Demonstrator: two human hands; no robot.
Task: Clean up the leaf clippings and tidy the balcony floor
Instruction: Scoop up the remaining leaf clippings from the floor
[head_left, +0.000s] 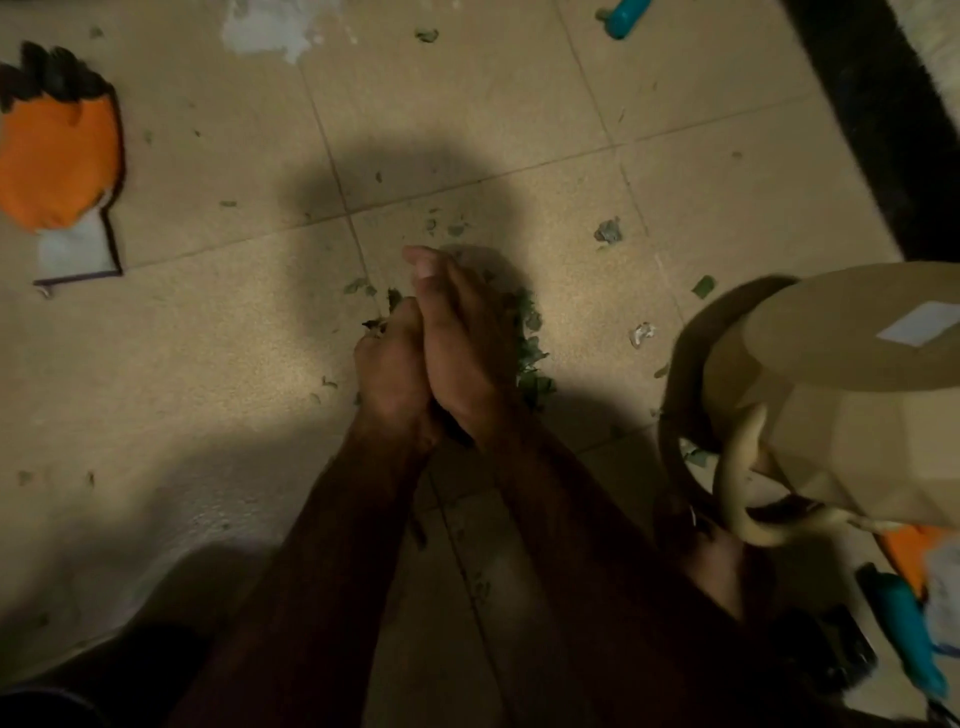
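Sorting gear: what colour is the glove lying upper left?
The glove is orange, with black fingertips and pale cuff; head view.

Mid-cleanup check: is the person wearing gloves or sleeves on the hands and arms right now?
No. The left hand and right hand are bare, no gloves or watch showing. Both forearms are bare; no sleeve shows. An orange work glove lies unworn on the floor.
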